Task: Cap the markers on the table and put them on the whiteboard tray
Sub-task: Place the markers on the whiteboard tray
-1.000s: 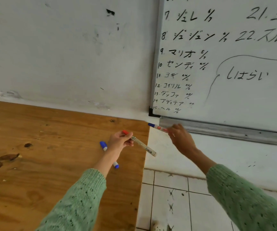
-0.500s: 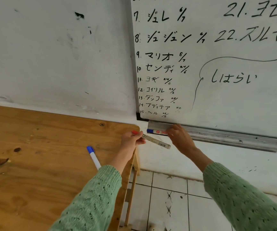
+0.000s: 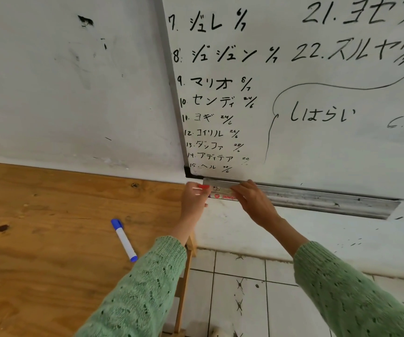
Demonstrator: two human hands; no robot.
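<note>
My left hand (image 3: pixel 194 199) grips a red-capped marker (image 3: pixel 216 188) by its cap end and holds it level at the left end of the metal whiteboard tray (image 3: pixel 329 200). Just below it a second white marker with red print (image 3: pixel 224 196) lies along the tray's front, its right end under the fingers of my right hand (image 3: pixel 252 199). Those fingers cover the right ends of both markers. A capped blue marker (image 3: pixel 124 239) lies loose on the wooden table (image 3: pixel 50 239), to the left of my left forearm.
The whiteboard (image 3: pixel 317 93) with black writing hangs above the tray. The table's right edge stops short of the tray, with a gap over white floor tiles (image 3: pixel 244 300). The grey wall (image 3: pixel 74 93) stands behind the table.
My left hand carried the red-capped marker up and right from the table edge to the tray's left end. My right hand stayed at the tray on the other marker.
</note>
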